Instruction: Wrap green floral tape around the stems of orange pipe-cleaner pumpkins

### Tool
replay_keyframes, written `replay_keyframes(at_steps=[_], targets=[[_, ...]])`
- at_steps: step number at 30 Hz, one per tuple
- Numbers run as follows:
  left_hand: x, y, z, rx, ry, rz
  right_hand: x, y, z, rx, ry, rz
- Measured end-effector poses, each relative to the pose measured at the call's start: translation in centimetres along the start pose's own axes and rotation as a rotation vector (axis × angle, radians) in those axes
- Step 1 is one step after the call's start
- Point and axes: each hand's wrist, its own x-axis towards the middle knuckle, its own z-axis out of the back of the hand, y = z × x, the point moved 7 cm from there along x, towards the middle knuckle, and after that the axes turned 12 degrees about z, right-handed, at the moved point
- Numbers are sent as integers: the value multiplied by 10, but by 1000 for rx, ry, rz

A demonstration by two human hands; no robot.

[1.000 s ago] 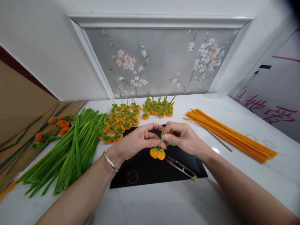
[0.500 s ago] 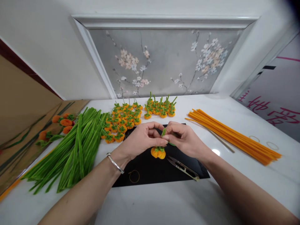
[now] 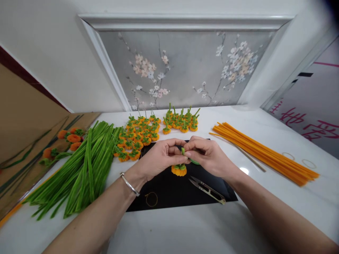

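A small orange pipe-cleaner pumpkin [image 3: 179,170] with green leaves on top hangs just under my fingertips, over a black mat [image 3: 169,195]. My left hand [image 3: 161,153] is closed in a pinch at the pumpkin's green stem [image 3: 183,151]. Close against it, my right hand [image 3: 208,154] pinches the same stem between thumb and forefinger. Part of a round green thing [image 3: 195,162] shows below the right fingers; its kind is hidden. Thread snips [image 3: 208,190] lie on the mat beside the pumpkin, and a thin yellowish loop [image 3: 152,199] rests at its front left.
Loose green pipe cleaners [image 3: 87,169] are heaped at left, near orange pompom flowers [image 3: 74,137]. Several finished pumpkins [image 3: 137,135] stand at the back, with another group [image 3: 182,121] beside them. Orange pipe cleaners [image 3: 265,153] and a thin rod [image 3: 250,158] lie at right.
The pumpkin has tipped so its ribbed side faces me more, and it sits slightly higher. The green stem end between my fingers looks shorter and bent. Both hands have barely moved.
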Motion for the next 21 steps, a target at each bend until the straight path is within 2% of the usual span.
replay_keyframes(at_steps=[5, 10, 15, 21], targets=[[1, -3, -2, 33, -6, -16, 0, 0, 0, 6, 17, -4], [1, -4, 3, 63, -67, -24, 0, -1, -1, -19, 54, 0], [-1, -5, 5, 73, -83, -39, 0, -3, 1, 16, 30, -39], [1, -6, 8, 72, -129, -66, 3, -2, 5, -57, 28, -9]])
